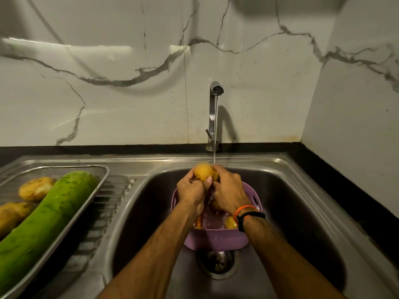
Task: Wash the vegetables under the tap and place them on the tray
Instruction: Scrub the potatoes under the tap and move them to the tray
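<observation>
You held the potato (203, 171) just under the tap (216, 89) with your left hand (191, 189) and right hand (226, 192) both curled round it — best turned slowly in the stream, kept over the purple basket (216, 238) below the tap.

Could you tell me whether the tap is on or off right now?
On: water streams from the tap onto the potato.

Sink (280, 190) sits centre, tap (213, 108) at 12 o'clock behind it. Basket (216, 238) rests in the sink above the drain (217, 262). Tray (90, 190) lies on the drainboard at 9 o'clock, holding a gourd (43, 223) with two potatoes (35, 188) to its left.
</observation>
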{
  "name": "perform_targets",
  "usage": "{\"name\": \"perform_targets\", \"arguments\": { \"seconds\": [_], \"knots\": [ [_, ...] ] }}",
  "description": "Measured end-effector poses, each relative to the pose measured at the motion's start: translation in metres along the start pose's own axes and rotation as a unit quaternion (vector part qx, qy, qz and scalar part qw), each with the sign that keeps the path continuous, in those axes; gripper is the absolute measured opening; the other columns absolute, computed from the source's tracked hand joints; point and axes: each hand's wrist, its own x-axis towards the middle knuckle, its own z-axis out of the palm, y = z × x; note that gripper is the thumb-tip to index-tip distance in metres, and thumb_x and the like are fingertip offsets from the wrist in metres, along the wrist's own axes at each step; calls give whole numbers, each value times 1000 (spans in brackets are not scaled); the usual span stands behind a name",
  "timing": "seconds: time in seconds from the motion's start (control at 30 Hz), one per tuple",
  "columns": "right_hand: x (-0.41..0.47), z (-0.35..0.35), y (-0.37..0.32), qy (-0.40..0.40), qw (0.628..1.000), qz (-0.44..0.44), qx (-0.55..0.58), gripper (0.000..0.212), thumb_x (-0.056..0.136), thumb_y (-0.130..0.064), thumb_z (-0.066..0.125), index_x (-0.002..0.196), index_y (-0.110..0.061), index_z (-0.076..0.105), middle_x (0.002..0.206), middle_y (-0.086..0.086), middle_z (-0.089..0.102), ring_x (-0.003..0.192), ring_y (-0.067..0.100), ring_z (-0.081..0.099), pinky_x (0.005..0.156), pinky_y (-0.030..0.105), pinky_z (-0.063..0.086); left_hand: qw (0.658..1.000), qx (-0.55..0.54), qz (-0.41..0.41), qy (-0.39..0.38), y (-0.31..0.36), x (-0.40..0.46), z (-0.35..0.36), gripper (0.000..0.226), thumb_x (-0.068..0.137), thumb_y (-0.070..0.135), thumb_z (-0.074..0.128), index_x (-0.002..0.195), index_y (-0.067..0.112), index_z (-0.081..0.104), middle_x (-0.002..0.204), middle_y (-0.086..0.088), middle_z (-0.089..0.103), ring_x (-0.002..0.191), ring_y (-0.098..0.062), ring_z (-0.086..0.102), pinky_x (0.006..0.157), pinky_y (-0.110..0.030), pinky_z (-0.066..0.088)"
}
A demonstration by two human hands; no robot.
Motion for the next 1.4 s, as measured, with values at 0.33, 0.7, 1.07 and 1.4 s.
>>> {"name": "perform_targets", "arguments": {
  "seconds": [0.33,0.7,1.07,1.4],
  "knots": [
    [2,0,13,68,993,15,93,35,87,6,60,111,-20,61,106,1,67,94,10,64,84,22,55,1000,-6,-4,9,-3,2,3,39,81,-13,67,110,13,67,100,-14,71,98,-28,69,80,-40,59],
    [4,0,11,75,983,-3,169,43,91,-2,63,131,-17,61,124,2,65,105,3,61,84,1,42,989,-122,-78,-42,14,-2,1,40,92,-10,53,128,8,58,111,-19,64,113,-30,60,84,-37,57],
    [6,-10,21,96,989,-39,104,29,90,-7,66,117,-16,70,111,2,72,105,10,66,91,12,50,982,-136,-118,-57,12,-5,4,42,92,-11,50,133,-3,54,131,-31,56,124,-37,56,58,-24,53],
    [6,-15,19,92,991,-73,70,30,91,-13,67,121,-15,69,120,2,69,117,12,62,103,13,39,976,-147,-130,-94,13,1,-3,36,96,-5,49,132,-7,53,127,-27,58,100,-30,64,64,-30,62]
  ]
}}
